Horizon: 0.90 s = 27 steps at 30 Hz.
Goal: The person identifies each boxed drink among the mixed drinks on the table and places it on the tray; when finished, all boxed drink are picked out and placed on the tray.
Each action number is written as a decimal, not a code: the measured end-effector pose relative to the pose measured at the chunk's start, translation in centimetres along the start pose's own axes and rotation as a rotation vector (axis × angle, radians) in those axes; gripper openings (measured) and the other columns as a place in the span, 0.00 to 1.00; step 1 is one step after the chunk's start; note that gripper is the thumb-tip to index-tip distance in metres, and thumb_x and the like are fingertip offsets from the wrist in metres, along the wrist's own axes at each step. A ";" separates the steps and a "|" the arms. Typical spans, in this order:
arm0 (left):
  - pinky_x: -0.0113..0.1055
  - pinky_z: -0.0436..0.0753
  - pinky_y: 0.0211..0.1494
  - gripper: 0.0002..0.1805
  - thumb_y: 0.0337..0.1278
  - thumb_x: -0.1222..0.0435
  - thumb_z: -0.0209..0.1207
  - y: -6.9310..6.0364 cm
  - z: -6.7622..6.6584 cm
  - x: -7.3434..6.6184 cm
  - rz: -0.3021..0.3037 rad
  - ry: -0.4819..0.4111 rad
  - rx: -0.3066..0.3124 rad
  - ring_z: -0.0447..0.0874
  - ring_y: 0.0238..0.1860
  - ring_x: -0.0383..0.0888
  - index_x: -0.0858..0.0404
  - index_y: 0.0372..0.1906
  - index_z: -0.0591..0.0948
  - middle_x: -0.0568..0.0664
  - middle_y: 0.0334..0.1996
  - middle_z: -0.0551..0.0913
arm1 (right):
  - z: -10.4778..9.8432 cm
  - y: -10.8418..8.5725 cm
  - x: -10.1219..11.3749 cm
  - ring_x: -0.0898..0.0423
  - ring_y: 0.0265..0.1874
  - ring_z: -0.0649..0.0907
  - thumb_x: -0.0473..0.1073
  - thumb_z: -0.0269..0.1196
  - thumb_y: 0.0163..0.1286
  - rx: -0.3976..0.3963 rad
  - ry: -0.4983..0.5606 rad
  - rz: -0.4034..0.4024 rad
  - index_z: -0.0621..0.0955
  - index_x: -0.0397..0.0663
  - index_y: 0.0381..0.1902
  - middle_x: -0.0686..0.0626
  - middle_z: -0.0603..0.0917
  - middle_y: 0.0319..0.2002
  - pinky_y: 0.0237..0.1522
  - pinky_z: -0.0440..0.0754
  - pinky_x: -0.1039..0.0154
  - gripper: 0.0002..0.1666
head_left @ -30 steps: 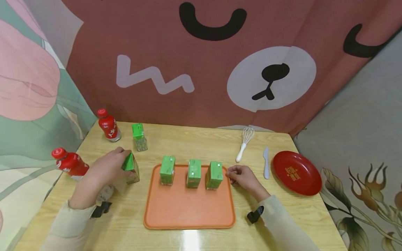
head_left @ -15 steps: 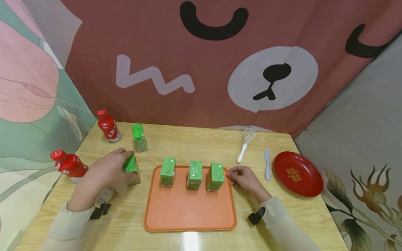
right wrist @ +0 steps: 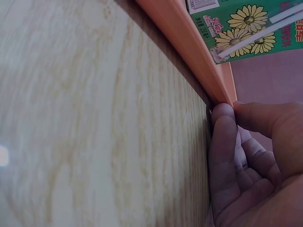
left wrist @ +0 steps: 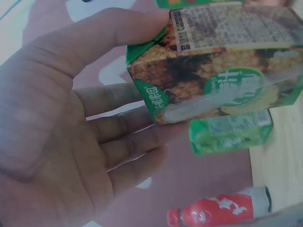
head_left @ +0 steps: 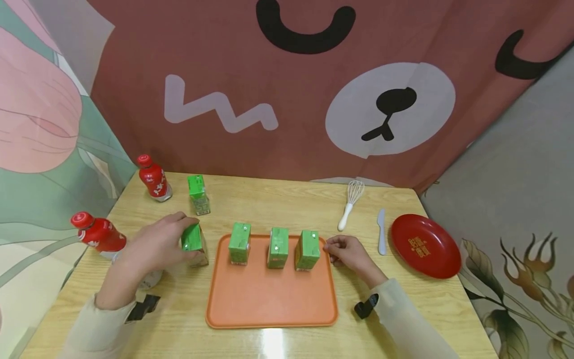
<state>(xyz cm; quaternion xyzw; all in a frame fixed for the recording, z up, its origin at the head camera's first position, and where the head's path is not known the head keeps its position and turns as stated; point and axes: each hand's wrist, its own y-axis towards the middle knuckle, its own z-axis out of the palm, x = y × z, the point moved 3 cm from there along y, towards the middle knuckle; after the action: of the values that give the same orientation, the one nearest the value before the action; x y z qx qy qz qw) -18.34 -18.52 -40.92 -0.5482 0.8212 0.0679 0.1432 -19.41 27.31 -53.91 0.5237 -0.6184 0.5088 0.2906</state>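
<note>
My left hand [head_left: 154, 247] grips a green-topped juice carton [head_left: 193, 239] left of the orange tray [head_left: 271, 304]; the left wrist view shows the carton [left wrist: 218, 71] between thumb and fingers. Three green cartons stand in a row along the tray's far part: a left one [head_left: 239, 243], a middle one [head_left: 278, 248] and a right one [head_left: 307, 251]. With thumb and index finger, my right hand [head_left: 352, 257] pinches the tray's right rim near its far corner; the rim [right wrist: 208, 61] shows between them in the right wrist view.
Another green carton [head_left: 199, 194] stands at the back left, beside a red bottle [head_left: 154, 178]. A second red bottle [head_left: 102, 235] is left of my left hand, and a whitish object [head_left: 151, 279] lies partly beneath it. To the right are a whisk [head_left: 350, 204], a knife [head_left: 381, 232] and a red plate [head_left: 426, 246].
My left hand has moved slightly right with its carton, closer to the tray. My right hand stays at the tray's rim, and the three cartons in the tray stand as before.
</note>
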 end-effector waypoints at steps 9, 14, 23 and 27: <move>0.56 0.82 0.49 0.43 0.39 0.42 0.78 -2.1 0.2 -3.6 0.081 -0.020 0.017 0.82 0.50 0.53 0.62 0.60 0.82 0.53 0.52 0.81 | -0.1 0.1 -0.2 0.52 0.29 0.83 0.40 0.65 0.74 -0.003 -0.014 -0.011 0.82 0.33 0.51 0.42 0.84 0.34 0.29 0.85 0.60 0.15; 0.48 0.83 0.46 0.44 0.39 0.34 0.74 -3.2 0.7 -5.5 0.169 0.005 -0.015 0.82 0.45 0.45 0.59 0.59 0.84 0.45 0.47 0.81 | -0.1 0.2 -0.3 0.52 0.28 0.83 0.39 0.64 0.74 -0.003 -0.018 -0.017 0.82 0.33 0.50 0.42 0.84 0.33 0.28 0.85 0.59 0.14; 0.42 0.83 0.44 0.39 0.42 0.37 0.74 -4.0 2.2 -9.4 0.347 -0.030 -0.088 0.80 0.43 0.40 0.56 0.58 0.85 0.41 0.47 0.80 | 0.0 0.2 -0.3 0.51 0.28 0.83 0.39 0.64 0.74 -0.015 -0.042 -0.022 0.83 0.34 0.50 0.43 0.85 0.33 0.29 0.85 0.58 0.14; 0.41 0.83 0.45 0.37 0.42 0.40 0.76 -3.5 3.6 -11.2 0.438 -0.080 -0.112 0.80 0.46 0.40 0.55 0.59 0.85 0.41 0.49 0.80 | 0.0 0.1 -0.2 0.52 0.28 0.83 0.40 0.64 0.74 -0.021 -0.052 -0.017 0.83 0.34 0.51 0.44 0.85 0.34 0.29 0.85 0.59 0.14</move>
<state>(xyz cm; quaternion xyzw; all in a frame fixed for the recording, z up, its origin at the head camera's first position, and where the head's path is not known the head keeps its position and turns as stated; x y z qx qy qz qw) -10.56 -9.08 -40.71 -0.3610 0.9091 0.1647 0.1269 -19.41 27.34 -54.10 0.5389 -0.6265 0.4860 0.2844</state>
